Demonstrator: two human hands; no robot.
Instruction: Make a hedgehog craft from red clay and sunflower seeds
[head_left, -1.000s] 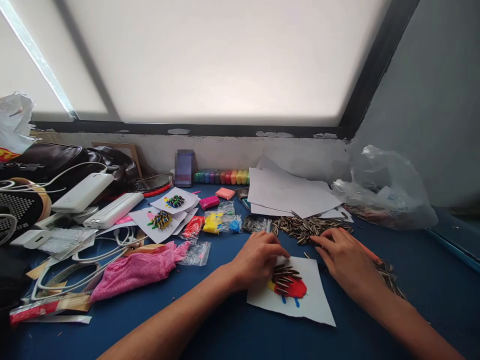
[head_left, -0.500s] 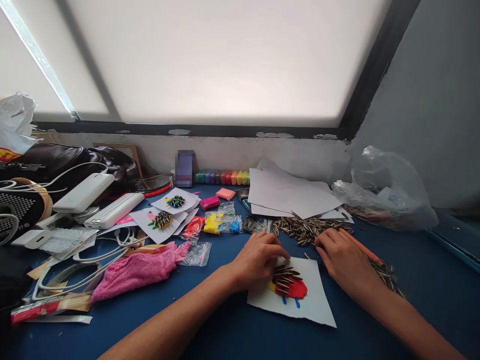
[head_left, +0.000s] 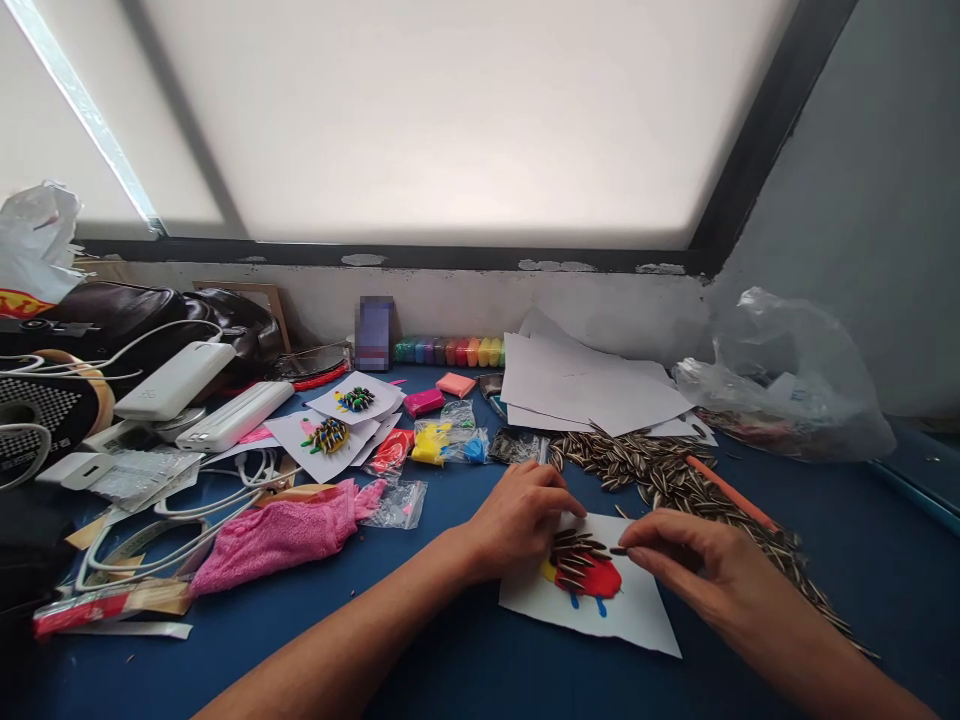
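Observation:
A white sheet of paper (head_left: 637,610) lies in front of me, bearing a red clay shape (head_left: 604,578) with a bit of yellow clay (head_left: 548,571) and two blue clay strips (head_left: 601,606) below it. Several striped sunflower seeds (head_left: 577,560) stick in the clay. Over the sheet's upper left corner rests my left hand (head_left: 525,515), index finger stretched along the top edge; its thumb and other fingertips are partly hidden. Just right of the clay, my right hand (head_left: 686,555) pinches one sunflower seed (head_left: 619,550) between thumb and fingers, pointing it left.
Beyond my right hand spreads a sunflower seed pile (head_left: 630,460) with an orange stick (head_left: 731,492) across it. Paper sheets (head_left: 585,385) and a plastic bag (head_left: 795,390) lie behind. Leftward are clay packets (head_left: 431,443), two seed-covered clay pieces, a pink cloth (head_left: 281,535), cables and power banks (head_left: 236,415).
My right hand has left the seed pile and moved down to the sheet, now with a sunflower seed in its fingertips. My left hand stays in place. The view has shifted slightly.

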